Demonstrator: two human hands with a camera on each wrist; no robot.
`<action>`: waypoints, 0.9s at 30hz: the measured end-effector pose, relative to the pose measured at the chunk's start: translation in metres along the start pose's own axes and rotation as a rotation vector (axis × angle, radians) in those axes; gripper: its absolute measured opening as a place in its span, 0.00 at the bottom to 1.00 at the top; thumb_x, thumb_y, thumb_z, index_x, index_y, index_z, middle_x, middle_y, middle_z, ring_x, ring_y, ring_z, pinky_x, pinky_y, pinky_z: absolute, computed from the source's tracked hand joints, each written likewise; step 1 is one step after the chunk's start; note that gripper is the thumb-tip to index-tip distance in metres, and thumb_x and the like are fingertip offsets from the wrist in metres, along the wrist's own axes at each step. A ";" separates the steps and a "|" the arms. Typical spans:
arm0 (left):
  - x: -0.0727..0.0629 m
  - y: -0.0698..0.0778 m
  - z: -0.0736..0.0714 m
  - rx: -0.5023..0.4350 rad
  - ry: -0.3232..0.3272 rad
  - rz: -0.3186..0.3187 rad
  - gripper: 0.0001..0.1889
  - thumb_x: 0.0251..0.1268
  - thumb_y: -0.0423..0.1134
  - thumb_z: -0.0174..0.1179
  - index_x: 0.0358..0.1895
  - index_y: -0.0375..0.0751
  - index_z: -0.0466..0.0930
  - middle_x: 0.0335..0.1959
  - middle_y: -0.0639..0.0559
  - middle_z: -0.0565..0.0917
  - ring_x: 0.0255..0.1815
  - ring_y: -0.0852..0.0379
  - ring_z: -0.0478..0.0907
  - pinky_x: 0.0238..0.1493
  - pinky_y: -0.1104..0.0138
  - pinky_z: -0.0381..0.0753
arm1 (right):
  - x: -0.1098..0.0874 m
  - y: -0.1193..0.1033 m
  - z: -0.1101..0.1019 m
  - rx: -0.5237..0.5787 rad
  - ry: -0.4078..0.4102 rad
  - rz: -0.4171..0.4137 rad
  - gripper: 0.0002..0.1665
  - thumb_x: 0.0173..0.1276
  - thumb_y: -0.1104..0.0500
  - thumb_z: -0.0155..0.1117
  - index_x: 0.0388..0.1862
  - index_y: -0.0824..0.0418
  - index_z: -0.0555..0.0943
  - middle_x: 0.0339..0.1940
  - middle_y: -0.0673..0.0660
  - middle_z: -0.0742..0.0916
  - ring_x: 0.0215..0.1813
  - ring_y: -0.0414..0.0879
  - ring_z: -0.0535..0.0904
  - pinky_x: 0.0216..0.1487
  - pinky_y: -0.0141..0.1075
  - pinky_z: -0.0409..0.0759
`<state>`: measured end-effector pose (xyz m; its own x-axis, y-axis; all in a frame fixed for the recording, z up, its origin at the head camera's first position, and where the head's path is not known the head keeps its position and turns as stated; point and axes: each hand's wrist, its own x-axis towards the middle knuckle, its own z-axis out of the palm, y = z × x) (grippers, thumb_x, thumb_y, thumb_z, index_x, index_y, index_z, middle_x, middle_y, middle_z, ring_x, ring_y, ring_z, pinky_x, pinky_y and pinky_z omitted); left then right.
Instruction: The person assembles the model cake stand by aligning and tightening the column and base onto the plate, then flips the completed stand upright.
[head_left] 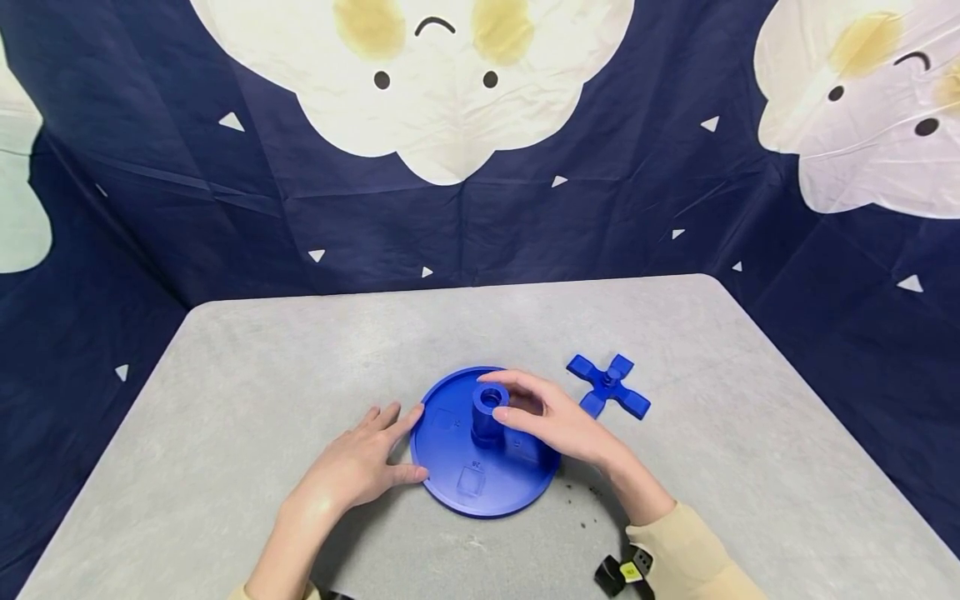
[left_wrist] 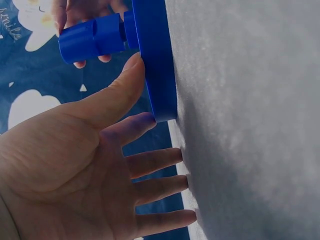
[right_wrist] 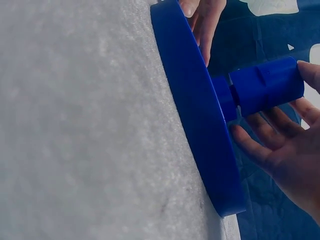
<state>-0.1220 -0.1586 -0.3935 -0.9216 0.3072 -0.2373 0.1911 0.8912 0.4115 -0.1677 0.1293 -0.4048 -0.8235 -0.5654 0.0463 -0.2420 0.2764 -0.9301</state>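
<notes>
A round blue disc (head_left: 501,490) with a raised rim lies flat on the table in the head view. Above its middle stands a hollow blue cylinder (head_left: 487,427), upright, with a narrow notch between it and a short collar (right_wrist: 224,97) on the disc. My right hand (head_left: 553,418) holds this cylinder near its top, thumb on the near side and fingers behind. At the disc's left edge my left hand (head_left: 354,465) touches the rim with thumb and index finger. Its other fingers (left_wrist: 155,162) are spread and straight, their tips at the tabletop.
A blue cross-shaped piece (head_left: 611,377) with a central peg lies on the table to the right of the disc, beyond my right wrist. Small dark specks (head_left: 583,525) dot the grey table (head_left: 300,358). A dark blue cloth (head_left: 465,225) with clouds hangs behind it.
</notes>
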 end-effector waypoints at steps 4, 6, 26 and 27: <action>0.000 0.000 0.000 0.000 0.003 0.001 0.47 0.60 0.60 0.70 0.80 0.49 0.63 0.80 0.32 0.63 0.81 0.26 0.55 0.73 0.30 0.63 | 0.001 0.002 0.002 -0.007 0.031 0.005 0.25 0.75 0.51 0.66 0.70 0.46 0.77 0.65 0.46 0.82 0.61 0.45 0.81 0.62 0.33 0.81; 0.000 0.000 0.000 0.001 0.003 0.001 0.47 0.60 0.60 0.70 0.80 0.49 0.63 0.80 0.32 0.63 0.81 0.26 0.55 0.73 0.30 0.63 | 0.001 0.002 0.003 -0.011 0.041 0.004 0.25 0.74 0.51 0.67 0.69 0.45 0.78 0.64 0.46 0.83 0.60 0.45 0.81 0.62 0.35 0.82; -0.001 0.001 0.000 -0.008 0.022 -0.002 0.46 0.60 0.59 0.71 0.79 0.49 0.64 0.80 0.33 0.64 0.81 0.26 0.56 0.73 0.32 0.64 | 0.000 0.000 0.002 0.013 -0.040 -0.021 0.26 0.80 0.53 0.58 0.74 0.40 0.72 0.78 0.49 0.74 0.79 0.44 0.69 0.75 0.25 0.68; -0.002 0.001 0.000 -0.007 0.022 -0.004 0.46 0.60 0.59 0.71 0.79 0.49 0.64 0.80 0.33 0.64 0.81 0.26 0.56 0.73 0.32 0.64 | 0.000 0.000 0.003 0.005 -0.034 -0.018 0.26 0.80 0.52 0.58 0.75 0.42 0.72 0.77 0.47 0.75 0.78 0.44 0.71 0.75 0.27 0.69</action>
<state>-0.1204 -0.1585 -0.3929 -0.9297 0.2957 -0.2194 0.1847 0.8900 0.4170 -0.1661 0.1268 -0.4056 -0.8012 -0.5963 0.0504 -0.2539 0.2625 -0.9309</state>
